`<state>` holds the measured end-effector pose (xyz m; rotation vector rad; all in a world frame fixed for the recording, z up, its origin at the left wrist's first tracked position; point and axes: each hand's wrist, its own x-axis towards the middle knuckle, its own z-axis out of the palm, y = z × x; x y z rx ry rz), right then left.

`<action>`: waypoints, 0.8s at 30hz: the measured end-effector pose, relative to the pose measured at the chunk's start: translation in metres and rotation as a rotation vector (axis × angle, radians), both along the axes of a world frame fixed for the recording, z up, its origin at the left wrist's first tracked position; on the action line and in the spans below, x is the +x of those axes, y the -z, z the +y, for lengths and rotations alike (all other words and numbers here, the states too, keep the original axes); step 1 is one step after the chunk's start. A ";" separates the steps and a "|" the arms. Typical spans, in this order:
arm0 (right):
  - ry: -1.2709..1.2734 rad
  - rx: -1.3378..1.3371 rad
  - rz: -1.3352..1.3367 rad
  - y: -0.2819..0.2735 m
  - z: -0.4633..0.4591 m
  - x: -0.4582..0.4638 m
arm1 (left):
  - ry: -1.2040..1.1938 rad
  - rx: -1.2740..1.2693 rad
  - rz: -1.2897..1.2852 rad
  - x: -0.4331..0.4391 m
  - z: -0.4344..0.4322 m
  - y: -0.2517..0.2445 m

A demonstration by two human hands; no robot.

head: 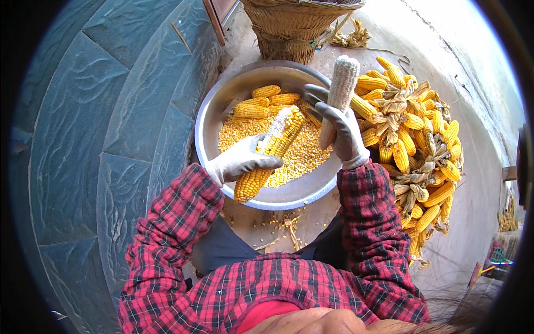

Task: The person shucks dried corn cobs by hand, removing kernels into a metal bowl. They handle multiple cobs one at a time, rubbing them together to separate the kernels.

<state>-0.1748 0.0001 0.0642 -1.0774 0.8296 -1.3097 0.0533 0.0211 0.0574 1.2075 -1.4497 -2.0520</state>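
My left hand [250, 160], in a white and grey work glove, grips a partly shelled ear of corn [277, 144] over the basin; bare cob shows along its upper left side. My right hand [340, 125], gloved alike, holds a bare corncob [344, 83] nearly upright near the basin's right rim, the cob lying between thumb and fingers. Below both hands is a wide metal basin [208, 121] with loose corn kernels [308, 154] and several whole ears [250, 110] towards its far side.
A large heap of corn ears [400, 154], tied by their husks, stands at the right. Behind the basin is a woven basket [288, 29], with dry husks [354, 35] beside it. Scattered kernels and husk scraps [293, 231] lie on the floor between my legs. Blue-grey slabs [75, 137] fill the left.
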 end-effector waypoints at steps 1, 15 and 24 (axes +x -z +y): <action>-0.078 -0.011 -0.022 -0.003 0.002 0.001 | 0.026 0.021 0.014 -0.004 0.003 -0.007; -0.036 0.282 -0.361 0.067 -0.032 0.054 | 0.047 -0.394 -0.463 -0.011 -0.008 0.038; -0.185 0.192 -0.265 0.033 0.007 0.040 | 0.009 0.301 0.016 -0.004 0.014 -0.016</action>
